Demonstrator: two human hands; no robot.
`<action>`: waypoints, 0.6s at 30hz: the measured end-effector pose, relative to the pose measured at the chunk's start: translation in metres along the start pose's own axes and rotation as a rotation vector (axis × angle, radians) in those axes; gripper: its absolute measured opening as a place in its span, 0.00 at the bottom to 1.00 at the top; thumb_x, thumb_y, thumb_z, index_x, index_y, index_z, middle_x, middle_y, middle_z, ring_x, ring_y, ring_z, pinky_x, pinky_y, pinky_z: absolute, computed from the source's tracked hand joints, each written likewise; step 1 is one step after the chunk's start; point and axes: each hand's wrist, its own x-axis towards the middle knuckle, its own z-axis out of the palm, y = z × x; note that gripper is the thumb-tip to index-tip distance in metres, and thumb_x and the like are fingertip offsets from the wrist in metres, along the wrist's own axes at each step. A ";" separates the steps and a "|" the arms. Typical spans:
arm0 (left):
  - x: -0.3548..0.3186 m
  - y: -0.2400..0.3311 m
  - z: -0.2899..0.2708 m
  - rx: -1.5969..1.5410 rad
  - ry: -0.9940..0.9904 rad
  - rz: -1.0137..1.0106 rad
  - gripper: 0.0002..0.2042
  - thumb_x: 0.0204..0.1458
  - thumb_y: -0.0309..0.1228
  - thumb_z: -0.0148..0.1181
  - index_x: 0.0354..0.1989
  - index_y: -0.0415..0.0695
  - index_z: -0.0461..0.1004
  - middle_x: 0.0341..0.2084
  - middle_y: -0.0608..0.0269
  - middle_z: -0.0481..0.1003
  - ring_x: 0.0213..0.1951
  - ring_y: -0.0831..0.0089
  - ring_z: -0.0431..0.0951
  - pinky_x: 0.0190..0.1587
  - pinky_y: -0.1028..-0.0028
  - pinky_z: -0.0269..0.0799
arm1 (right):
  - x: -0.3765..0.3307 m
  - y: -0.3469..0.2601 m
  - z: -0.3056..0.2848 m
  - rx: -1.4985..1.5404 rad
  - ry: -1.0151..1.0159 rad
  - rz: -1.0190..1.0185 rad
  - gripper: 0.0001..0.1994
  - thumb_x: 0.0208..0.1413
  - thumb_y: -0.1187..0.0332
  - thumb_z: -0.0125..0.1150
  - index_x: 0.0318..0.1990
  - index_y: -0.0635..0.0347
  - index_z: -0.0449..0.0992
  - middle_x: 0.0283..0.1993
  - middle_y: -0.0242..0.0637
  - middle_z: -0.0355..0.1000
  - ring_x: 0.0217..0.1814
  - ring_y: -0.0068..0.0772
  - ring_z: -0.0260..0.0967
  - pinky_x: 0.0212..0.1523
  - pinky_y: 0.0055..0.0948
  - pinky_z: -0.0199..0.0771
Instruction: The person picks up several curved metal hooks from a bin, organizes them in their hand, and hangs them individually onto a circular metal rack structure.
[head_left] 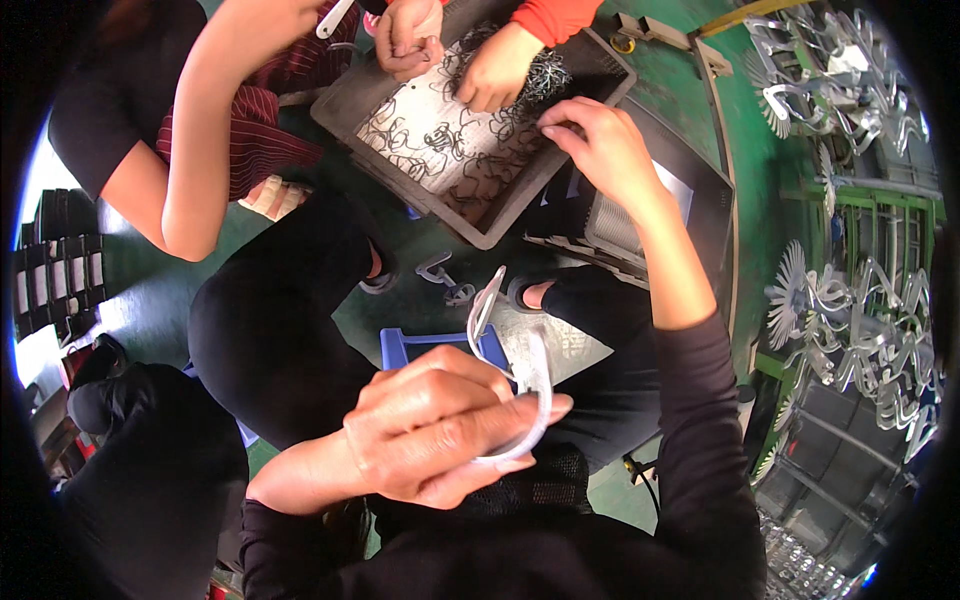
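Note:
My left hand (pixel 430 425) is closed around a bent, clear plastic piece (pixel 520 375) held close to my chest, one end sticking up past my fingers. My right hand (pixel 600 145) reaches out to the near right rim of a dark tray (pixel 470 225), fingers pinched on a thin dark wire hook among several lying there. Across the tray, another person in red sleeves has both hands (pixel 455 55) in the same pile of hooks (pixel 440 140).
A second person in a striped top sits at the upper left, an arm (pixel 195 150) hanging down. A blue stool edge (pixel 400 345) shows between my knees. Racks of shiny clear plastic parts (pixel 860 320) fill the right side. The floor is green.

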 end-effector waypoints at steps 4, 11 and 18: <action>-0.002 -0.001 0.004 -0.008 -0.005 -0.027 0.09 0.45 0.30 0.63 0.30 0.37 0.78 0.26 0.62 0.72 0.26 0.69 0.75 0.27 0.73 0.72 | 0.039 0.020 0.024 -0.319 -0.343 0.059 0.08 0.46 0.71 0.56 0.34 0.56 0.77 0.34 0.43 0.74 0.39 0.43 0.72 0.40 0.37 0.70; -0.009 -0.002 0.015 -0.020 0.105 -0.029 0.15 0.30 0.25 0.73 0.31 0.42 0.77 0.20 0.68 0.71 0.21 0.74 0.75 0.18 0.81 0.70 | 0.075 0.056 0.059 -0.489 -0.600 0.063 0.09 0.46 0.73 0.54 0.34 0.49 0.78 0.36 0.37 0.75 0.41 0.40 0.73 0.42 0.34 0.72; -0.008 -0.001 0.015 -0.027 0.115 -0.017 0.16 0.33 0.22 0.63 0.35 0.38 0.78 0.19 0.65 0.67 0.24 0.74 0.73 0.23 0.80 0.75 | 0.090 0.062 0.080 -0.490 -0.717 -0.110 0.09 0.46 0.74 0.54 0.31 0.47 0.78 0.36 0.34 0.76 0.42 0.36 0.73 0.42 0.32 0.72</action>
